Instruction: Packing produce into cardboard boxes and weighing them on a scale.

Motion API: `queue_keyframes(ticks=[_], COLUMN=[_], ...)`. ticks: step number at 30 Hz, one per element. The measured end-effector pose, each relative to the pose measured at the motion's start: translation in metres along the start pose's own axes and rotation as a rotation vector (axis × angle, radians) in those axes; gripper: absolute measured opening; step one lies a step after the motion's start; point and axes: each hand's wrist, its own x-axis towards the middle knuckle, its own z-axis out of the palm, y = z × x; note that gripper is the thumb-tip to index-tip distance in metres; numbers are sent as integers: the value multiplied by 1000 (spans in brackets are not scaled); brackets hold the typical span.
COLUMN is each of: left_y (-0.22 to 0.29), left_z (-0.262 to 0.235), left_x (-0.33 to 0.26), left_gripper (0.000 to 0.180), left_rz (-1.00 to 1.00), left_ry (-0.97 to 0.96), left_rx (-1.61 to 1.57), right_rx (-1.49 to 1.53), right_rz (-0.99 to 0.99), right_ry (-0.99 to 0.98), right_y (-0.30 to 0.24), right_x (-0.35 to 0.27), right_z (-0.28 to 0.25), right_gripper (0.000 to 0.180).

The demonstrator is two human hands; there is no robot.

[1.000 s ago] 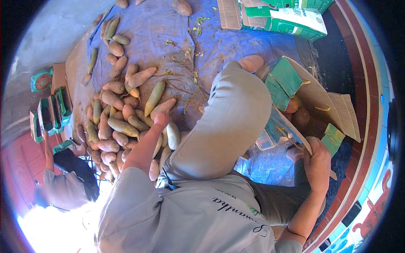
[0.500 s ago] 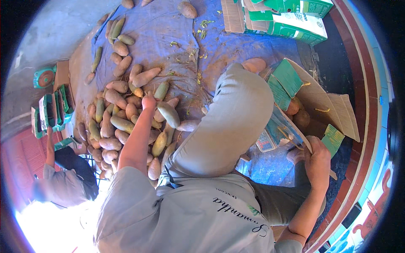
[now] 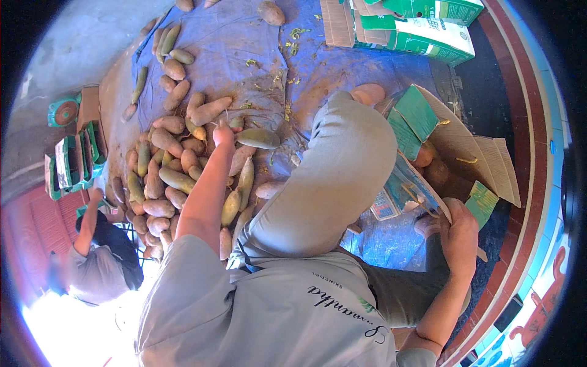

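Observation:
I sit on a blue tarp (image 3: pixel 244 49) with my knee raised. My left hand (image 3: pixel 222 132) is stretched out over a pile of long brown and greenish tubers (image 3: pixel 174 180). It rests on the pile next to a greenish tuber (image 3: pixel 258 138); its fingers are hidden. My right hand (image 3: pixel 460 233) grips the flap of an open cardboard box (image 3: pixel 474 153) with green flaps at my right. A few orange-brown tubers (image 3: pixel 425 158) lie inside the box.
Green-and-white cartons (image 3: pixel 422 30) stand at the far right of the tarp. Green boxes (image 3: pixel 73 162) and a round green object (image 3: pixel 61 112) sit on the left. Another person (image 3: pixel 98 260) crouches at the lower left. A red step (image 3: pixel 532 202) runs along the right.
My left arm has stretched forward, away from my body, across the pile toward its far side. My right hand has stayed on the box flap.

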Motion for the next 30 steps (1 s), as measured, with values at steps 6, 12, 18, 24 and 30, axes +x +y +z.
queue_keyframes(ticks=[6,12,18,24,30], left_y=[-76,-132,-63,-72,-103], left_z=[-56,-103,-64,-47,-33], left_x=[73,107,-35,-62,-40], left_gripper=[43,28,31,30,32], left_rz=[206,188,480,837,1002], left_ry=[155,-271,397,-112,-427], left_rx=[719,1553,1188,1539,1861], right_rx=[-20,5,28,43,15], right_rz=[25,52,37,46,57], right_ry=[-18,9,-37,-44,-36], right_y=[-6,-4,1,-5,-2], right_x=[-1,-2,1,4,4], right_z=[-5,-3,-2,-5,-3], right_gripper=[20,18,16,16,20])
